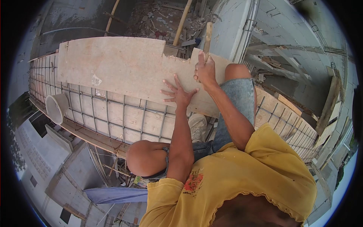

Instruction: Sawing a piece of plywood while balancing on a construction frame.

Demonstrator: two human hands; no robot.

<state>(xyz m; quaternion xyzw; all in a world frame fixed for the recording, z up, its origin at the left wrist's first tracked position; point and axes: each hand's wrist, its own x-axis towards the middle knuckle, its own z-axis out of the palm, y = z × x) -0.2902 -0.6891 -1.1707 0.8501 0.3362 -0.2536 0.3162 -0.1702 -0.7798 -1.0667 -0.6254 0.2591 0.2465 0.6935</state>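
My left hand [177,93] lies flat with fingers spread on a long pale plywood board [121,66]. The board rests across a steel rebar grid [113,117]. Just to its right, my right hand [205,71] is closed around a wooden-handled tool [207,36] that stands upright at a notch cut into the board's far edge. The tool's working end is hidden behind the hand and board. I crouch on the grid in denim shorts, one knee [141,158] low at the left, the other [237,72] beside my right hand.
A white bucket [56,108] lies on its side at the grid's left end. The grid's near edge drops off to buildings and a blue sheet [113,195] far below. Rubble and bamboo poles [181,22] lie beyond the board. Wooden formwork [287,109] continues to the right.
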